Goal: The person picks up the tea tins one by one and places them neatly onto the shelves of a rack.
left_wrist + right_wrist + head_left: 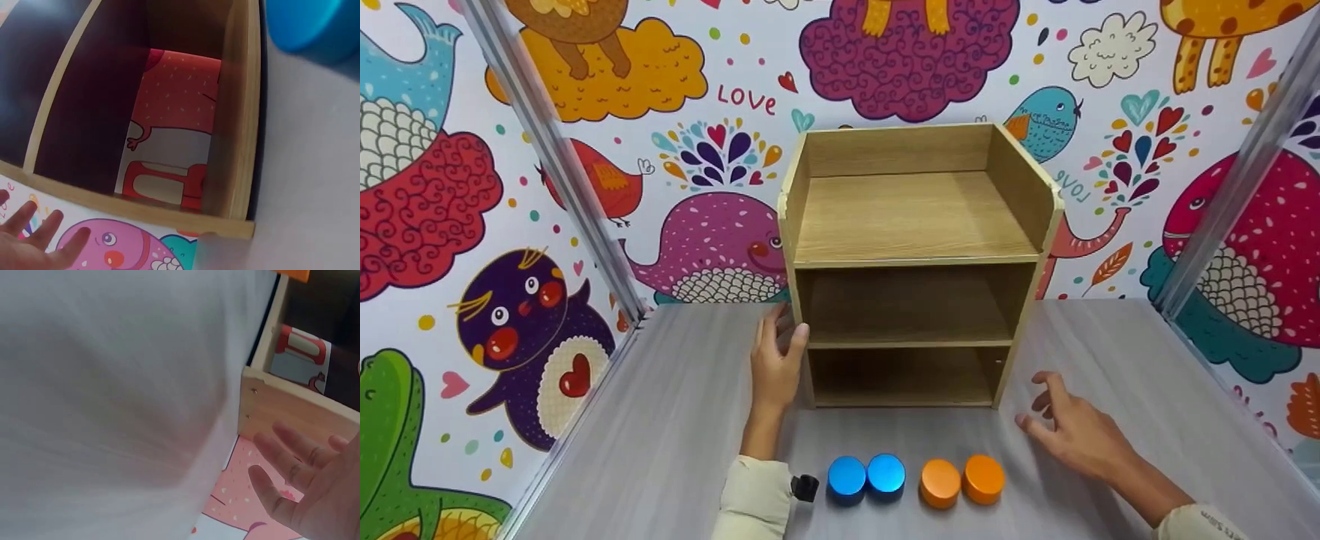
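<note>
A small wooden shelf unit (915, 217) stands upright on the grey table, with an open top tray and two compartments below. At its left side my left hand (776, 367) is raised, fingers spread loosely; whether it touches the panel I cannot tell. My right hand (1080, 435) hovers to the right of the unit, apart from it, its fingers loosely bent around nothing. In front of the unit are two blue cylinders (847, 478), side by side, and two orange cylinders (940, 482) to their right. The left wrist view shows part of a blue cylinder (309, 25) near the shelf's edge.
Behind and beside the table (675, 420) rise walls printed with cartoon animals (720, 247). Metal posts (562, 165) mark the left and right corners. A small black device (805, 487) sits on the left sleeve.
</note>
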The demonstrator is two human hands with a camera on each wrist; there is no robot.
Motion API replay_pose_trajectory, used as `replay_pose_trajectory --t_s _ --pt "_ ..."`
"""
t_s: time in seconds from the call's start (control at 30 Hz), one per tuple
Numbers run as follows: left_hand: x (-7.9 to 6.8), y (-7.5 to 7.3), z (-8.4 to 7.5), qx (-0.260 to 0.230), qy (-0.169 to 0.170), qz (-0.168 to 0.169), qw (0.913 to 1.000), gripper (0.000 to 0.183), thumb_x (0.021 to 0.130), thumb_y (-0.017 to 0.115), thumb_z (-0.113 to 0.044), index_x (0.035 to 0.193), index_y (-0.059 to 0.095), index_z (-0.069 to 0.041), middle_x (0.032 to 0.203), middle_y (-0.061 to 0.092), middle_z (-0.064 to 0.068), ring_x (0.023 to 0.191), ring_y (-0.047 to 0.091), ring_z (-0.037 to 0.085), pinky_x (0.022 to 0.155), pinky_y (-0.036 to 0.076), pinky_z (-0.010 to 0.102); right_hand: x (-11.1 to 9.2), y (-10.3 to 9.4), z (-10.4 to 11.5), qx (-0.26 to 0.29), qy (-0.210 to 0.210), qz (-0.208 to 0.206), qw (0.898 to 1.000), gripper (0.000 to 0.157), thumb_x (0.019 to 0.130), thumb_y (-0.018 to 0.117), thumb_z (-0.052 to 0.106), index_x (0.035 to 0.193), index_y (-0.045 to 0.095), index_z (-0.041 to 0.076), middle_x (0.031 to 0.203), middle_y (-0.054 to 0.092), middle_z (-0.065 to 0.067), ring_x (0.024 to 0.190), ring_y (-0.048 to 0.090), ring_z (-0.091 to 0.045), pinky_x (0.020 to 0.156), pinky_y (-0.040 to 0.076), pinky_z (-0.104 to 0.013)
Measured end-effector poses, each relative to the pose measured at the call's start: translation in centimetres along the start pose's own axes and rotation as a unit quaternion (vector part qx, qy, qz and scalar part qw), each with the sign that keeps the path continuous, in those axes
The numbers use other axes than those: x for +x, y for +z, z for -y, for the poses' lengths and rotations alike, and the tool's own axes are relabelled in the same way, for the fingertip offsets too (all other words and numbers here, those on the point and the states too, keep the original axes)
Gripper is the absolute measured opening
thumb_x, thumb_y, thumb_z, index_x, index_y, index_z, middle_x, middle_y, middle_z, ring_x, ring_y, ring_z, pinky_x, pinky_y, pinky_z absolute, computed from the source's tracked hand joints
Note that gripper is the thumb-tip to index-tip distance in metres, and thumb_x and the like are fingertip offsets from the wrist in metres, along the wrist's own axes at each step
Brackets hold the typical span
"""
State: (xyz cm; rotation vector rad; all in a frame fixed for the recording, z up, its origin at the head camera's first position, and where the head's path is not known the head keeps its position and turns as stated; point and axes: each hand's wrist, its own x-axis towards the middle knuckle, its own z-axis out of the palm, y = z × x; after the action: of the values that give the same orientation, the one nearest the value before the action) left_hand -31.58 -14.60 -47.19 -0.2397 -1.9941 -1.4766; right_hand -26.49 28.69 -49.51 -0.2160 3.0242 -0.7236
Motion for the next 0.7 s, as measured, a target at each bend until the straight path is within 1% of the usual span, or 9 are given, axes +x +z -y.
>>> replay_pose_trajectory --t_s 0.1,0.17,0.3,0.43,0.6,0.7 --pt "-0.1 0.4 -0.1 0.015 -0.012 0.009 0.9998 0.055 0.098 0.066 -0.031 0.146 0.051 -0.011 0.134 0.06 0.011 0.123 0.062 0.03 0.097 0.053 0.054 -0.5 0.7 0.5 -0.003 0.002 0.025 1.0 0.072 0.09 0.068 0.059 0.141 0.037 0.019 0.116 0.068 -0.007 0.088 0.063 -0.017 0.081 0.057 -0.048" --pt "-0.1 0.6 -0.2 0.022 -0.019 0.014 0.9995 0.056 0.098 0.068 -0.032 0.146 0.051 -0.009 0.132 0.061 0.011 0.121 0.062 0.029 0.095 0.054 0.056 -0.8 1.1 0.9 -0.009 -0.005 0.035 0.999 0.073 0.088 0.069 0.062 0.142 0.04 0.021 0.115 0.068 -0.006 0.088 0.063 -0.017 0.083 0.057 -0.048" --pt "0.1 0.8 -0.3 0.026 -0.028 0.015 0.9992 0.059 0.097 0.069 -0.035 0.147 0.05 -0.01 0.133 0.06 0.012 0.121 0.061 0.03 0.093 0.054 0.056 -1.3 1.8 1.6 -0.022 -0.042 0.03 0.998 0.074 0.086 0.068 0.069 0.14 0.045 0.023 0.111 0.07 -0.003 0.089 0.064 -0.016 0.083 0.057 -0.048" --pt "0.1 1.2 0.2 0.032 -0.025 0.018 0.999 0.061 0.098 0.069 -0.033 0.149 0.047 -0.009 0.134 0.059 0.013 0.122 0.06 0.03 0.095 0.054 0.054 -1.9 2.7 2.1 -0.044 -0.082 0.023 0.995 0.073 0.085 0.065 0.072 0.137 0.049 0.024 0.105 0.071 0.003 0.084 0.062 -0.01 0.078 0.056 -0.04" --pt "-0.4 1.5 1.0 0.044 -0.023 0.019 0.9986 0.063 0.098 0.069 -0.031 0.152 0.045 -0.008 0.132 0.06 0.015 0.121 0.061 0.03 0.095 0.054 0.053 -2.9 3.6 2.3 -0.072 -0.125 0.035 0.989 0.07 0.085 0.063 0.074 0.136 0.052 0.028 0.1 0.065 0.013 0.079 0.054 0.0 0.072 0.052 -0.031" --pt "-0.6 1.5 1.1 0.042 -0.017 0.016 0.9988 0.062 0.099 0.069 -0.03 0.151 0.046 -0.007 0.131 0.06 0.016 0.118 0.061 0.03 0.096 0.052 0.054 -3.4 4.2 2.4 -0.089 -0.148 0.04 0.984 0.071 0.085 0.06 0.079 0.136 0.054 0.03 0.099 0.062 0.017 0.08 0.05 0.001 0.071 0.051 -0.031"
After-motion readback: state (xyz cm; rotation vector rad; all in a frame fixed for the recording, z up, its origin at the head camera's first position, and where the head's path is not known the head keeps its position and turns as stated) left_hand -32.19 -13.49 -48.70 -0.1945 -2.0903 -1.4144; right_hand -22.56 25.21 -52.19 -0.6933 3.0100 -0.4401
